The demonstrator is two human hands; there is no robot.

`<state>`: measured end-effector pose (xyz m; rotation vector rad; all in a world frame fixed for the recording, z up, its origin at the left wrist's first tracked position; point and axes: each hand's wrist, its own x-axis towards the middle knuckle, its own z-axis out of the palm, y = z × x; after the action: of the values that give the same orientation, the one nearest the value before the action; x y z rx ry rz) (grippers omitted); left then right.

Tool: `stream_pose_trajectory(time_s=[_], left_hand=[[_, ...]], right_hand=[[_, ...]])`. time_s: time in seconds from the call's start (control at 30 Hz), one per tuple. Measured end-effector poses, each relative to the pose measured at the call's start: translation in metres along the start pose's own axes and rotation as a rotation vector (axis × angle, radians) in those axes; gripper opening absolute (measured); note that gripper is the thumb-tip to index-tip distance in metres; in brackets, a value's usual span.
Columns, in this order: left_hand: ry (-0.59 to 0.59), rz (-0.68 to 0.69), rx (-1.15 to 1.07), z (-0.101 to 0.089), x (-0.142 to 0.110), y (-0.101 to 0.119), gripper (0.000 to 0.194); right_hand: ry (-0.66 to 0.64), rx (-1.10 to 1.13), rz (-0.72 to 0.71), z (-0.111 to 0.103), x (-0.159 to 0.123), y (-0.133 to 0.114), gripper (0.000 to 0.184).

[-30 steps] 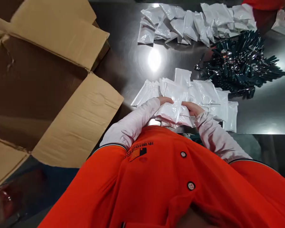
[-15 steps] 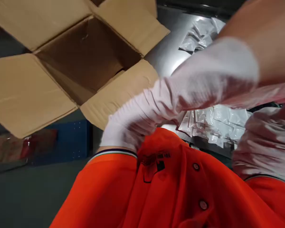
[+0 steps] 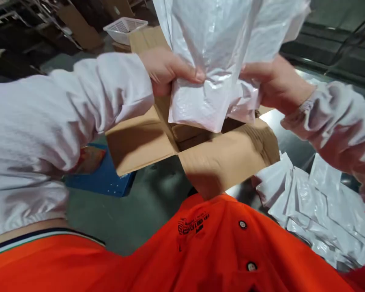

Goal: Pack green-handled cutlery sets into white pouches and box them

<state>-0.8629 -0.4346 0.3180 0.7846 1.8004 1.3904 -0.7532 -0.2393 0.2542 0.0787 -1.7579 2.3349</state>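
Observation:
Several white plastic pouches (image 3: 213,36) hang bunched together over an open cardboard box (image 3: 228,158). My left hand (image 3: 170,69) is closed on their left side, its thumb pressed on the front pouch. My right hand (image 3: 276,81) grips the pouches from the right, its fingers partly hidden behind them. The pouches cover most of the box's opening, and its flaps are folded outward. White sleeves cover both my forearms.
More white pouches (image 3: 319,207) lie in overlapping rows on the metal table (image 3: 295,138) at the right. A blue platform (image 3: 109,178) stands on the floor at left. A white basket (image 3: 123,30) is behind the box.
Both hands, earlier reaching right with the left arm across my body, now hold a bunch of pouches above the box. My view has shifted, and the box appears lower and further right.

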Motion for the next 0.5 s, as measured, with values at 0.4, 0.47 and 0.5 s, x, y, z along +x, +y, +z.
stream_pose_trajectory(time_s=[0.4, 0.47, 0.5], left_hand=[[0.226, -0.404, -0.325, -0.005, 0.010, -0.109, 0.037], [0.230, -0.434, -0.350, -0.007, 0.007, -0.115, 0.036], [0.230, -0.441, -0.361, -0.008, 0.006, -0.117, 0.034]], right_hand=[[-0.090, -0.025, 0.633, -0.009, 0.059, 0.088, 0.021], [-0.046, -0.020, 0.664, -0.006, 0.062, 0.096, 0.026], [-0.024, -0.020, 0.673, -0.006, 0.063, 0.097, 0.028]])
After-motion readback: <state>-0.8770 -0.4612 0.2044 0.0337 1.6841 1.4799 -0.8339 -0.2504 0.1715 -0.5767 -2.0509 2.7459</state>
